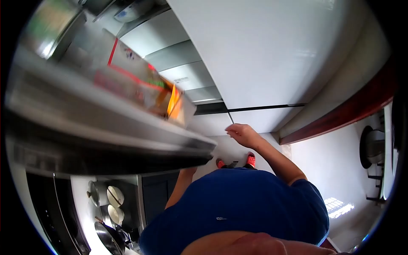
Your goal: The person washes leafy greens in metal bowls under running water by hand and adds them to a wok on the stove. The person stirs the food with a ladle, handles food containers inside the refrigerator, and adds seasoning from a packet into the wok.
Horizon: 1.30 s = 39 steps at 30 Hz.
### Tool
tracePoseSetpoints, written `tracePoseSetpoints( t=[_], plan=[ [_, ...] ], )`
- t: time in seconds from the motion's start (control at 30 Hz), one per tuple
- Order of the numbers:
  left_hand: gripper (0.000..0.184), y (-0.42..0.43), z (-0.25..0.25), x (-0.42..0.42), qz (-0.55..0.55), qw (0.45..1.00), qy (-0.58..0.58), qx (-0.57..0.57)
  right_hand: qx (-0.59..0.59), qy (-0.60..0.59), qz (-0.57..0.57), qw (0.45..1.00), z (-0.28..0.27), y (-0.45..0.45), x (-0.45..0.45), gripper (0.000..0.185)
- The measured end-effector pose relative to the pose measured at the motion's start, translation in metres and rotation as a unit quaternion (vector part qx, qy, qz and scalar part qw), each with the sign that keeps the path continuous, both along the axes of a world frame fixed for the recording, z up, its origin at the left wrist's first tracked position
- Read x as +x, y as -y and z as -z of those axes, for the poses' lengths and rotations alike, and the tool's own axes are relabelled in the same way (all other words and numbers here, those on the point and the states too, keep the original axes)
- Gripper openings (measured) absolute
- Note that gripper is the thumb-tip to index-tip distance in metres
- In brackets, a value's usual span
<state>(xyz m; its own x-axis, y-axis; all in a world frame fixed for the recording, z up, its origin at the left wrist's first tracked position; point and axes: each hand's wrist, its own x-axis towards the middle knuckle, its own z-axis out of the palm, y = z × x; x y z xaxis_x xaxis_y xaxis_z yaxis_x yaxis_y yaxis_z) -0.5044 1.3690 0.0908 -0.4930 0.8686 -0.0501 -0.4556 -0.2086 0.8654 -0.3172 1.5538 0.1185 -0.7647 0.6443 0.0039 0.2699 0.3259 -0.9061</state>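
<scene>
My right hand point(242, 134) hangs in front of the lower white fridge panel, its fingers loosely bent and nothing visible in them. My left forearm point(182, 185) reaches up behind the open fridge door point(114, 127), which hides the hand itself. That door is smeared by motion and spans the left side of the view. On its inner side sits a clear plastic bag with red lines point(131, 70), next to an orange packet point(174, 102). Behind them the fridge compartment point(180, 55) stands open, with a patterned bowl point(129, 12) on an upper shelf.
A closed white fridge door point(272, 51) fills the upper right, beside a dark red wooden edge point(340, 121). At lower left are pots point(98, 193) and a black pan point(108, 238) on a counter. A rack with dark cookware point(369, 146) stands far right.
</scene>
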Motion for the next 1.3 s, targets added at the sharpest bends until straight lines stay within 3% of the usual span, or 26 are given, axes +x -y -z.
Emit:
tracePoseSetpoints(
  t=[0.1,0.23,0.3,0.33,0.37,0.43,0.47,0.53,0.57,0.63,0.87,0.9,0.93,0.97,1.0,1.03,1.1,1.2,1.23,1.3],
  plan=[
    [0.029,0.079,0.038,-0.042,-0.064,0.988,0.14,-0.029,0.024,-0.06,-0.07,0.995,0.013,-0.001,-0.047,0.023],
    [0.029,0.161,0.06,-0.085,-0.193,0.967,0.166,-0.027,0.076,-0.053,-0.061,0.994,0.063,-0.013,-0.094,0.027],
    [0.03,0.185,0.067,-0.117,-0.245,0.955,0.167,-0.018,0.0,-0.053,-0.022,0.998,0.066,-0.029,-0.118,0.034],
    [0.03,0.193,0.069,-0.133,-0.267,0.949,0.164,-0.015,-0.18,-0.122,0.018,0.976,0.06,-0.042,-0.134,0.037],
    [0.03,0.195,0.071,-0.149,-0.286,0.945,0.161,-0.009,-0.354,-0.185,0.061,0.915,0.054,-0.055,-0.153,0.04],
    [0.03,0.201,0.073,-0.179,-0.321,0.934,0.154,0.002,-0.425,-0.262,0.145,0.854,0.059,-0.078,-0.185,0.042],
    [0.03,0.203,0.074,-0.189,-0.337,0.929,0.15,0.004,-0.424,-0.26,0.14,0.856,0.069,-0.094,-0.196,0.042],
    [0.03,0.206,0.079,-0.208,-0.363,0.919,0.151,0.011,-0.568,-0.372,0.169,0.715,0.082,-0.119,-0.214,0.036],
    [0.031,0.208,0.083,-0.214,-0.375,0.914,0.153,0.008,-0.567,-0.37,0.165,0.717,0.075,-0.119,-0.217,0.036],
    [0.031,0.217,0.092,-0.226,-0.398,0.904,0.159,0.002,-0.585,-0.411,0.258,0.649,0.057,-0.107,-0.217,0.033],
    [0.032,0.27,0.16,-0.205,-0.504,0.83,0.203,-0.128,-0.555,-0.41,0.209,0.693,0.099,-0.098,-0.21,0.027],
    [0.028,0.27,0.162,-0.185,-0.424,0.834,0.302,-0.182,-0.549,-0.401,0.198,0.706,0.098,-0.092,-0.201,0.02],
    [0.021,0.269,0.2,-0.168,-0.36,0.816,0.331,-0.307,-0.549,-0.385,0.183,0.719,0.095,-0.084,-0.193,0.021],
    [0.018,0.236,0.155,-0.133,-0.162,0.886,0.217,-0.377,-0.55,-0.367,0.17,0.731,0.09,-0.072,-0.184,0.022],
    [0.017,0.192,0.119,-0.107,-0.078,0.919,0.011,-0.387,-0.558,-0.354,0.165,0.732,0.082,-0.06,-0.176,0.026],
    [0.017,0.151,0.089,-0.09,0.01,0.906,-0.194,-0.376,-0.567,-0.339,0.159,0.734,0.077,-0.048,-0.167,0.03],
    [0.016,0.07,0.01,-0.087,-0.001,0.933,-0.066,-0.353,-0.572,-0.326,0.111,0.744,0.078,-0.027,-0.148,0.036],
    [0.011,0.005,-0.09,-0.097,-0.022,0.949,-0.259,-0.18,-0.583,-0.318,0.086,0.742,0.067,0.002,-0.127,0.032],
    [0.009,-0.011,-0.113,-0.101,-0.027,0.935,-0.342,-0.091,-0.601,-0.297,0.081,0.737,0.063,0.011,-0.119,0.036],
    [0.013,-0.042,-0.147,-0.11,-0.028,0.861,-0.503,-0.071,-0.628,-0.272,0.074,0.726,0.058,0.026,-0.109,0.04]
  ],
)
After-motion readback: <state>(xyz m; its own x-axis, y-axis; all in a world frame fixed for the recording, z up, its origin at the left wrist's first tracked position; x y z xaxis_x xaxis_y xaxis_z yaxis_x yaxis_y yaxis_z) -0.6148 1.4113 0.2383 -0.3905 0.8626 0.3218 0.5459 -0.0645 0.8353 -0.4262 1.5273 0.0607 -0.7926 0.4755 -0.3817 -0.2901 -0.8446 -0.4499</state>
